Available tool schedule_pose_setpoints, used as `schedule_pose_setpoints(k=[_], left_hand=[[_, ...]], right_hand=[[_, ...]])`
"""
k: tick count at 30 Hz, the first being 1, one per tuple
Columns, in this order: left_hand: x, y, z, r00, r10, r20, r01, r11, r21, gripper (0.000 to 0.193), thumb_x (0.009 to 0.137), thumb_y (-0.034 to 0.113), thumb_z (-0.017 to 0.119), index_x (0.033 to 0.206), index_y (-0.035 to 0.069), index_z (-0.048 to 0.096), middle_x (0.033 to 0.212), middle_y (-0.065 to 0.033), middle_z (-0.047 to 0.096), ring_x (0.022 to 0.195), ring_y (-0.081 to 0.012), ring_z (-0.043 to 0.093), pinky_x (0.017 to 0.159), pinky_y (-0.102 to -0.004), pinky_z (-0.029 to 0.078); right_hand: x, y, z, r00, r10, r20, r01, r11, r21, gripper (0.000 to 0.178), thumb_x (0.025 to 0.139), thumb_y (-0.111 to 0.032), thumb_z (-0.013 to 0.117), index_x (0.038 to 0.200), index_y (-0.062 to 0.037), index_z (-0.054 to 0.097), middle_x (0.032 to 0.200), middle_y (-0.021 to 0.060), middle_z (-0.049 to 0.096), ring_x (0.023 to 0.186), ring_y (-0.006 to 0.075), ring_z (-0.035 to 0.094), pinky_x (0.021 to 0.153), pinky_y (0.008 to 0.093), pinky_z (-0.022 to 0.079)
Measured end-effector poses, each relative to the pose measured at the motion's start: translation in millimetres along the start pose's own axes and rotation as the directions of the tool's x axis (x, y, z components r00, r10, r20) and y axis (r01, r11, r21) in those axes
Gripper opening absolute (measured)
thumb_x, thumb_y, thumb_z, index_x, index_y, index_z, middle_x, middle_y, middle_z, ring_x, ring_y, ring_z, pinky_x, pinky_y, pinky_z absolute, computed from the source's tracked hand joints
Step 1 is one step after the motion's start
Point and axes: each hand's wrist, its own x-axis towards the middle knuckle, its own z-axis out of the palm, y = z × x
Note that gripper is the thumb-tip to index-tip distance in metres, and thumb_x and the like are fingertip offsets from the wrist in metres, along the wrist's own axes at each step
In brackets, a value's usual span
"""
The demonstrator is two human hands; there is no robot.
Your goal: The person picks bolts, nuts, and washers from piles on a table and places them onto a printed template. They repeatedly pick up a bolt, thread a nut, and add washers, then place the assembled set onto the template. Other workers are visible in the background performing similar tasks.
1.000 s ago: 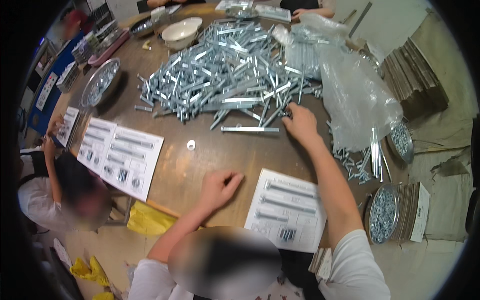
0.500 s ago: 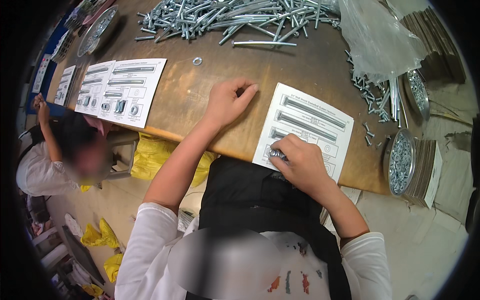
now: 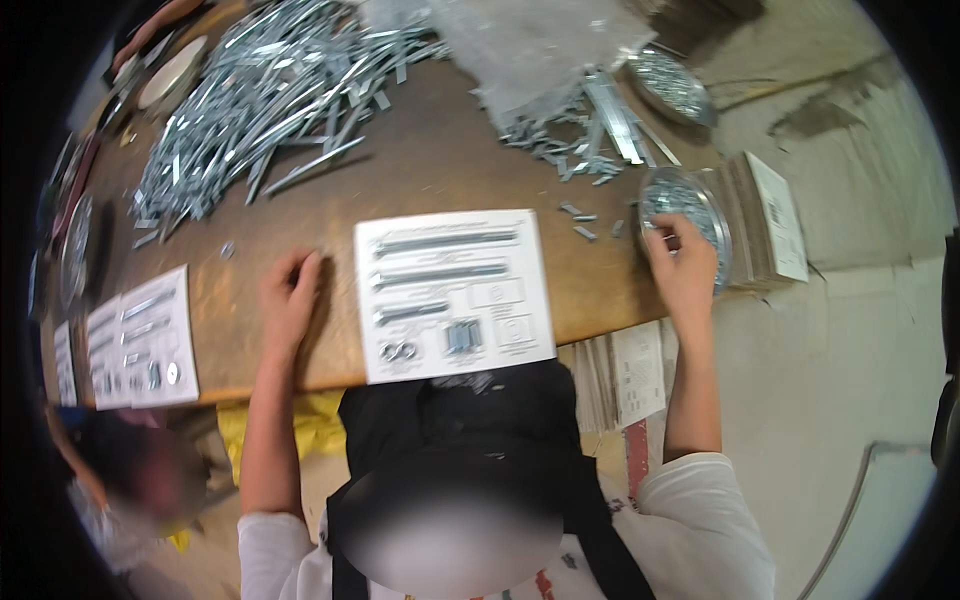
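My left hand (image 3: 290, 298) rests on the table left of a white hardware card (image 3: 455, 362), its fingers curled and nothing visible in them. Three long bolts (image 3: 445, 240), two nuts (image 3: 398, 352) and a cluster of short metal pieces (image 3: 463, 338) show on the card; I cannot tell which are printed and which are real. At the table's right edge my right hand (image 3: 685, 268) dips bent fingers into a round metal bowl (image 3: 722, 235) of small washer-like parts. Blur hides what its fingertips pinch.
A large heap of bolts (image 3: 270, 90) covers the far left. Behind the bowl lie a clear plastic bag (image 3: 540, 50), loose short bolts (image 3: 560, 145) and another metal bowl (image 3: 672, 88). Card stacks (image 3: 775, 215) stand at right. More cards (image 3: 150, 340) and a co-worker (image 3: 130, 460) are at left.
My right hand has left the nuts on the card and moved right to the bowl. My left hand stays on the table. The view has turned to the right.
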Motion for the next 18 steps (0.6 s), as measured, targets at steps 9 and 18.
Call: schedule_pose_setpoints(k=[9, 18], left_hand=[[3.3, 4.4, 7.9, 0.999, 0.046, 0.024, -0.046, 0.999, -0.025, 0.017, 0.098, 0.018, 0.064, 0.098, 0.001, 0.069, 0.077, 0.0043, 0.06, 0.067, -0.0038, 0.051, 0.059, -0.0203, 0.041], [9.3, 17.6, -3.4, 0.998, -0.062, -0.024, 0.054, 0.97, -0.238, 0.018, 0.099, 0.02, 0.064, 0.099, 0.004, 0.07, 0.08, 0.0011, 0.064, 0.065, -0.0045, 0.051, 0.059, -0.0196, 0.039]], right_hand=[[19.9, 105.6, -5.4, 0.949, 0.104, 0.298, 0.022, 0.92, -0.39, 0.045, 0.072, -0.029, 0.08, 0.112, -0.0099, 0.073, 0.102, 0.0137, 0.069, 0.097, 0.0336, 0.067, 0.087, 0.0423, 0.052], [35.8, 89.7, 9.6, 0.974, -0.033, 0.223, 0.103, 0.945, -0.311, 0.026, 0.077, -0.022, 0.074, 0.099, -0.007, 0.073, 0.099, 0.0141, 0.069, 0.094, 0.0332, 0.067, 0.081, 0.0458, 0.053]])
